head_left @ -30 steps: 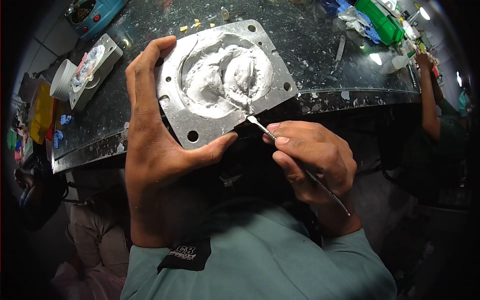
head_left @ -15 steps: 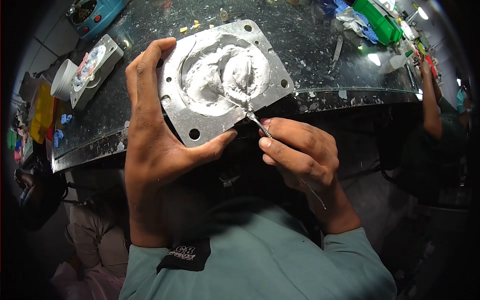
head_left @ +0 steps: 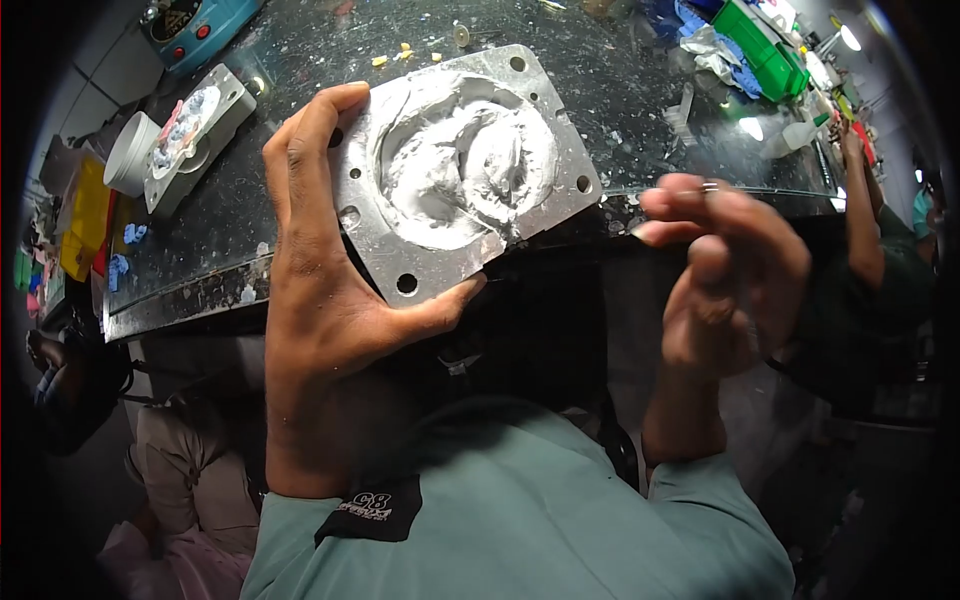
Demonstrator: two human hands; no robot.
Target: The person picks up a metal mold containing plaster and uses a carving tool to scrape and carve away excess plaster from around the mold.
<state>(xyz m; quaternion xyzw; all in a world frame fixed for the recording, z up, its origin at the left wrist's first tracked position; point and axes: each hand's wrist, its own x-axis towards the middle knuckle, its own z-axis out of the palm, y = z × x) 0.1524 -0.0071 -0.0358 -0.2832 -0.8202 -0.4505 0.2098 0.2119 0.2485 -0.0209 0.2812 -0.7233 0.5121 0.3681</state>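
Observation:
My left hand (head_left: 325,225) is wrapped round the left side of a metal flask half (head_left: 462,268), thumb along its near edge and fingers over the far left side. White plaster (head_left: 430,185) fills its round middle, with a ridged, hollowed surface and a groove leading to the near edge. My right hand (head_left: 735,270) is raised to the right of the flask, apart from it, fingers bent and smeared by motion. A small bit of the metal carving tool (head_left: 711,187) glints between its fingers; most of the tool is hidden.
Another flask half (head_left: 205,135) with pinkish material leans by a white bowl (head_left: 130,155) at left. A blue machine (head_left: 200,30) stands behind. Yellow bits (head_left: 405,50) lie on the dark bench (head_left: 330,45). A green bin (head_left: 765,55) and a squeeze bottle (head_left: 797,135) are at right, near another person's arm (head_left: 862,200).
My right hand has pulled the carving tool away from the flask's near edge, moving right and up and turning over. The flask and my left hand have shifted slightly to the right.

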